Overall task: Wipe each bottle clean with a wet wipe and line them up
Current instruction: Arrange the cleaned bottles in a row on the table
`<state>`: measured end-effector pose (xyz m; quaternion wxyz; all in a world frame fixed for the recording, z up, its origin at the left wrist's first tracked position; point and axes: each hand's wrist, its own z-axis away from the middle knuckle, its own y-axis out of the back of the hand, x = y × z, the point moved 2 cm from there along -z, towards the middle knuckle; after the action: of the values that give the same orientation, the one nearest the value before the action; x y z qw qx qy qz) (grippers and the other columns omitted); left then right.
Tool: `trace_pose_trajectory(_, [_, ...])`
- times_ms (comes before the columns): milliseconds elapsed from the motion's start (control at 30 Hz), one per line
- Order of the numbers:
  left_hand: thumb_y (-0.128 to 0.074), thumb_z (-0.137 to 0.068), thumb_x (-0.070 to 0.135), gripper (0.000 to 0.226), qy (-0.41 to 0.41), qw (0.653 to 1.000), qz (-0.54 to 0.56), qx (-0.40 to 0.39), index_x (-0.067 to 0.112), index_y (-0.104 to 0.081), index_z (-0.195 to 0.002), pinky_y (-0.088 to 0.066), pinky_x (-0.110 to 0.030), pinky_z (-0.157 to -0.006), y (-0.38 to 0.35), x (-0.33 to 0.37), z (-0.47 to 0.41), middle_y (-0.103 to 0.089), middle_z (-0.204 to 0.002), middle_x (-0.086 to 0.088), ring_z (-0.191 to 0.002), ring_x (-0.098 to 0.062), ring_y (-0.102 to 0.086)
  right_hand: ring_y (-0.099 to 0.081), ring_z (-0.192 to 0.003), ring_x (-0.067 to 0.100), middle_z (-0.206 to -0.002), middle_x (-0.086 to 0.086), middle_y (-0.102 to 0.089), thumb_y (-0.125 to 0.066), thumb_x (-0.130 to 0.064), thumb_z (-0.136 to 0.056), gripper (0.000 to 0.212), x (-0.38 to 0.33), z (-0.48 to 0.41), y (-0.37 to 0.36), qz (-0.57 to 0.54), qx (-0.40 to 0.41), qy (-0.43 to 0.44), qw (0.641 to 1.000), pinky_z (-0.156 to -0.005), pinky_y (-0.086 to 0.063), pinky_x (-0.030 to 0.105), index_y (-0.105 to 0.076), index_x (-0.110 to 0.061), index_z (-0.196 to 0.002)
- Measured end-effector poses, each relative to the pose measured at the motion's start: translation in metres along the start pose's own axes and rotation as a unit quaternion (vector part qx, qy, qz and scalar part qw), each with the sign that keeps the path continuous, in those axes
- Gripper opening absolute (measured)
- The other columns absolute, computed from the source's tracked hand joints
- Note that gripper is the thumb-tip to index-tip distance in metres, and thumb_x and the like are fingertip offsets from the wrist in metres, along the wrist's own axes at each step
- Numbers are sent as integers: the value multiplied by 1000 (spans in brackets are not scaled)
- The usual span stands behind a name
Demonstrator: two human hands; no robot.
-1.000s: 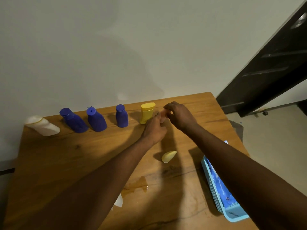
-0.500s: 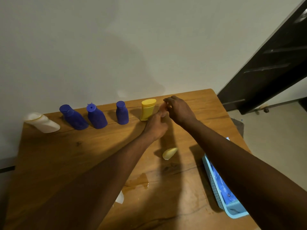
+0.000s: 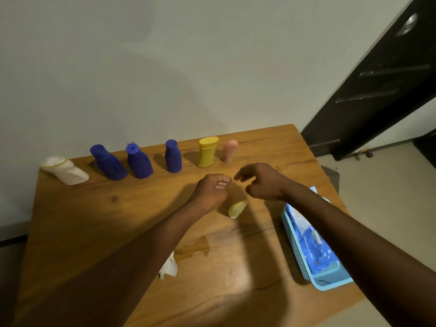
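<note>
Along the far edge of the wooden table [image 3: 94,215] stands a row: a white bottle [image 3: 64,169], three blue bottles [image 3: 108,162] [image 3: 139,161] [image 3: 173,156], a yellow bottle [image 3: 207,152] and a small pink bottle [image 3: 229,150] at the right end. A pale yellow bottle [image 3: 237,208] lies on its side nearer me. My left hand [image 3: 211,191] hovers just left of it with curled fingers holding nothing. My right hand [image 3: 262,181] hovers above it, fingers loosely bent and empty. A crumpled white wipe [image 3: 168,267] lies beside my left forearm.
A light blue basket [image 3: 304,260] holding a blue wet-wipe pack sits at the table's right edge under my right forearm. A small liquid spill [image 3: 195,247] marks the wood near the wipe. A dark door [image 3: 377,86] stands at the right.
Both hands let go of the pink bottle, which now stands at the right end of the row, and drew back toward me above the lying yellow bottle.
</note>
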<state>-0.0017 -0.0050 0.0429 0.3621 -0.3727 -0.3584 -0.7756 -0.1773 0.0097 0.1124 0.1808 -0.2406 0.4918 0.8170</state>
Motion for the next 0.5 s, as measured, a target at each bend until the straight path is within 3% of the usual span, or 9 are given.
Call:
trace_pose_trajectory(100, [-66,-81,-4,58,25,998,-8,-48,17,-69,-135,-56,-39,-105,-7,-14,13,-69,-134,-2,-125,-18,-64,-61,-118,13,-129,1,-65,-71,-10,-75,58,6,19,-19,32,-43,4,999,-93,-54,32,-63,-18,-132])
trace_pose_trajectory(233, [-89,-70,6,76,16,997,-37,-71,16,-64,-141,-56,-38,-101,-20,-25,29,-67,-136,2,-125,-16,-62,-65,-111,22,-124,6,-69,-77,-9,-78,52,20,28,-46,79,-8,28,996,-90,-49,31,-65,-14,-129])
trace_pose_trajectory(367, [-88,-81,12,40,-45,997,-57,6,17,-77,-120,-58,-33,-93,-31,-26,36,-77,-111,4,-104,-14,-72,-67,-93,20,-106,4,-73,-70,-4,-84,33,27,25,-53,52,37,35,997,-80,-51,31,-72,-15,-114])
trace_pose_trajectory(500, [-84,-88,19,34,-79,995,-50,40,24,-78,-120,-57,-28,-80,-33,-6,31,-78,-106,8,-94,-9,-71,-68,-91,19,-102,3,-74,-73,-3,-83,30,33,20,-34,33,83,39,995,-82,-55,37,-73,-16,-110])
